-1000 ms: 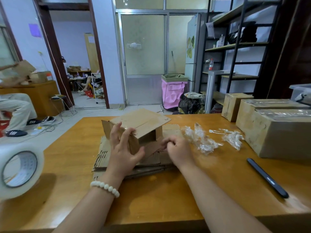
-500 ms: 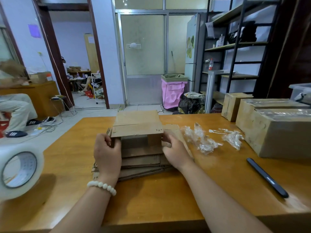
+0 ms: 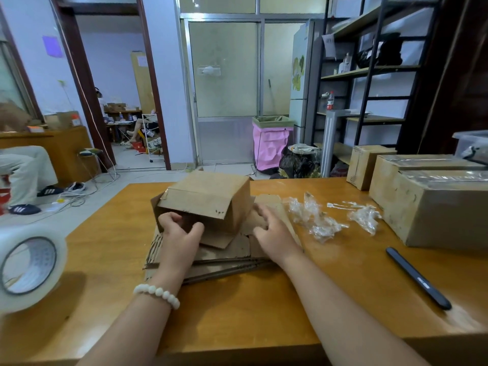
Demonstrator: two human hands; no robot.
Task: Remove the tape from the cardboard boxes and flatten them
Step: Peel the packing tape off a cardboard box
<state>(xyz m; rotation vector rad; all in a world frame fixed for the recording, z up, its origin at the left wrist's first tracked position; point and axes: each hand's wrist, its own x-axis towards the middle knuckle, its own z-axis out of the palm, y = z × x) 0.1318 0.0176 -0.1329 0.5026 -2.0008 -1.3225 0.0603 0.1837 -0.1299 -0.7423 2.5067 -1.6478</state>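
At the far left edge of the frame a tape roll [image 3: 29, 268] stood on its rim near the corner of the desk [image 3: 237, 320]. A nudge from the left elbow could likely have sent it rolling off.

Left of centre, the left hand [image 3: 179, 233] gripped the near lower edge of the half-collapsed box [image 3: 208, 199], fingers curled round it. The box sat skewed on the flat stack [image 3: 224, 257] in the middle of the desk, its top panel tilted. Pushed down from one side only, it might have skidded off the stack instead of folding, or buckled across a panel rather than along a crease. The curled fingers also risked being pinched under it. Whether any tape was left on it could not be told.

The right hand [image 3: 274, 233] lay open, fingers spread, on the stack just beside the box. The stack's layers fanned at the near edge, so leaning there could have made them slide.

Right of centre, loose tape scraps [image 3: 317, 223] lay near the stack and could have stuck to a forearm or the cardboard. At lower right, a dark pen-like tool [image 3: 417, 278] lay where a sweeping arm might have knocked it off. The sealed boxes [image 3: 433, 207] at the right edge waited, taped.
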